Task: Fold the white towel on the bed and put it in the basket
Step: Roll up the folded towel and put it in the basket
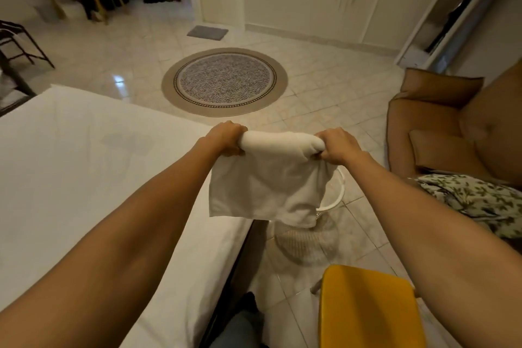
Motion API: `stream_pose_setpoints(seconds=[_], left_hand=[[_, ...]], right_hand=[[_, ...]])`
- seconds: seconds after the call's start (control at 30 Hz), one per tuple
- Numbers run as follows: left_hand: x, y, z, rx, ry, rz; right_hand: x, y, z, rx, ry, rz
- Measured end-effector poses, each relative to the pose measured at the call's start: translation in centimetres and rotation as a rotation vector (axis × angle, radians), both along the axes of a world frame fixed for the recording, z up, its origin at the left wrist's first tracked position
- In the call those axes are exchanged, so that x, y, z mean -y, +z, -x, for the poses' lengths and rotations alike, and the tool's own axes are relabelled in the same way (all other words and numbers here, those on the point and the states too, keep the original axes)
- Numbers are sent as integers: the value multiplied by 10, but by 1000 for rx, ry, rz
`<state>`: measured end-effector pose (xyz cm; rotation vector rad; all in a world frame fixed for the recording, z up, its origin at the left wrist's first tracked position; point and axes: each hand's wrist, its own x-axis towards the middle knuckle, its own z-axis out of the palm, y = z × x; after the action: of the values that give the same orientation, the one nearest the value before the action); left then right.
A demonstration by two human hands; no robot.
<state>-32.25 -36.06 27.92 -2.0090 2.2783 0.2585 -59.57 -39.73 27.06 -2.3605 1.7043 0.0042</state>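
The left hand (226, 137) is curled into a fist around one end of the white towel (268, 178), and the right hand (337, 147) is fisted around the other end, so the cloth is stretched between them in the air. Both hands are well closed on the fabric; no fingers are spread. The top edge, bunched into a thick roll between the fists, looks doubled over, and the rest hangs down in a loose, roughly square flap with one lower corner drooping further than the other.

Taking the white basket (337, 192) as the landmark: the towel hangs directly above and in front of it, hiding most of its rim, with only a curved section showing just beside the towel's right edge. The bed (84, 164) lies to the left of the basket, its corner close by; a yellow chair (367, 308) stands nearer the camera than the basket, and a brown sofa (452, 127) lies beyond it to the right.

The towel looks light, soft and wholly limp, with no stiffness to keep a fold on its own. Holding it at the two ends of the fold should keep the layers together; the dangling corner may catch the rim when lowered.
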Motion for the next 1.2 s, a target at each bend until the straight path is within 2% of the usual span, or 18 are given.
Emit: stream_pose_setpoints(seconds=[0.53, 0.83, 0.93, 1.2], left_hand=[[191, -39, 58, -26, -141, -141], [263, -66, 104, -146, -72, -206], [281, -78, 127, -222, -10, -251], [313, -104, 196, -511, 223, -342]], right_hand=[[142, -37, 53, -101, -210, -39], [199, -60, 79, -96, -388, -38], [219, -71, 88, 7, -476, -107], [270, -111, 118, 542, -703, -443]])
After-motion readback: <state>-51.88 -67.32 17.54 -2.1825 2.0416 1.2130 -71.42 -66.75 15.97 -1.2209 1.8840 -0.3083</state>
